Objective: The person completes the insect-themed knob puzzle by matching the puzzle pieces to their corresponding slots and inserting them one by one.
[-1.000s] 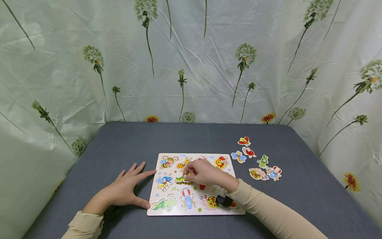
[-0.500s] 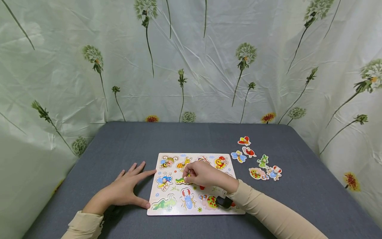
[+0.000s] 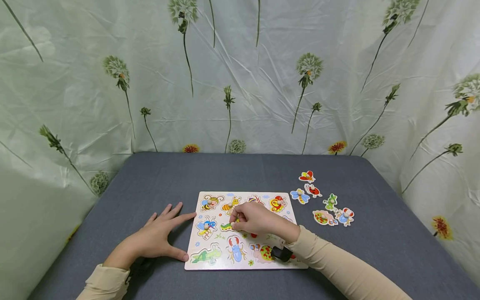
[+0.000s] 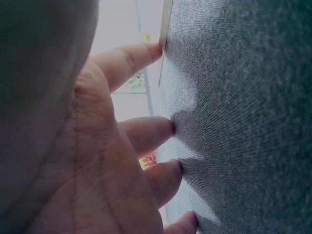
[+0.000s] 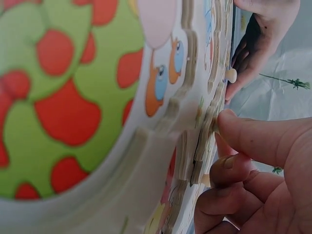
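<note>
A pale wooden peg puzzle board (image 3: pixel 219 266) printed with insects lies flat on the grey cloth. My right hand (image 3: pixel 256 218) is over its middle, with thumb and forefinger pinching the knob of a green caterpillar piece (image 3: pixel 226 227) that sits at its slot; whether it lies fully flush I cannot tell. The right hand hides part of the board. Fingers spread, my left hand (image 3: pixel 157 239) touches the board's left edge with forefinger and thumb. In the left wrist view the other fingertips (image 4: pixel 168 127) rest on the cloth.
Right of the board lie several loose pieces: a red-winged insect (image 3: pixel 306 177), a ladybird (image 3: pixel 313 191), a dragonfly (image 3: pixel 300 196), a green insect (image 3: pixel 331 203), a snail (image 3: pixel 323 218) and a blue beetle (image 3: pixel 345 217). A flowered curtain (image 3: pixel 262 83) hangs behind the table.
</note>
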A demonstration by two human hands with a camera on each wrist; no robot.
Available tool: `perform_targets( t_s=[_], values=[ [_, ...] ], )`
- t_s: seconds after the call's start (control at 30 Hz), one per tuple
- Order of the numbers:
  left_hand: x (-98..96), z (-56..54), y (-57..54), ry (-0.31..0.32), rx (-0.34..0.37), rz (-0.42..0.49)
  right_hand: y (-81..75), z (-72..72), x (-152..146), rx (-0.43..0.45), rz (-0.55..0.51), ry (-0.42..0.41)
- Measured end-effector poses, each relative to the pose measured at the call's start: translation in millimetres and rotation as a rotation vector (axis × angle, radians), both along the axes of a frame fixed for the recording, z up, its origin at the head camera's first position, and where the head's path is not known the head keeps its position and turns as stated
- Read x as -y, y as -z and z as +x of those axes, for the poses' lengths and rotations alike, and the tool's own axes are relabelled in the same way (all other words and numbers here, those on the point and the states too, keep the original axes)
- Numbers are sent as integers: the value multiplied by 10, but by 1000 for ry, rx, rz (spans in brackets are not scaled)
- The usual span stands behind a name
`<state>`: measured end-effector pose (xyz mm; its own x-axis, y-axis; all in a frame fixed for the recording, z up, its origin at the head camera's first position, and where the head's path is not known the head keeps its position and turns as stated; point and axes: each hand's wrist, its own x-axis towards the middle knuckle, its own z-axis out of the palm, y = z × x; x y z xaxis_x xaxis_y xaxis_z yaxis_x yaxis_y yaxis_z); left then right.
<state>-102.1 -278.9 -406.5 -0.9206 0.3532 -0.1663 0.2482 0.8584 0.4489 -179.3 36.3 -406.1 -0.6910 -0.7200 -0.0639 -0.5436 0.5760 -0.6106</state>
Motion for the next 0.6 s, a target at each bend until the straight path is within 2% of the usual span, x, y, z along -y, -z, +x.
perform_targets(
  t_s=[0.6],
  values=[
    [10,1,10,-4,12,14,0,-2,-2,14,11,14]
  ],
)
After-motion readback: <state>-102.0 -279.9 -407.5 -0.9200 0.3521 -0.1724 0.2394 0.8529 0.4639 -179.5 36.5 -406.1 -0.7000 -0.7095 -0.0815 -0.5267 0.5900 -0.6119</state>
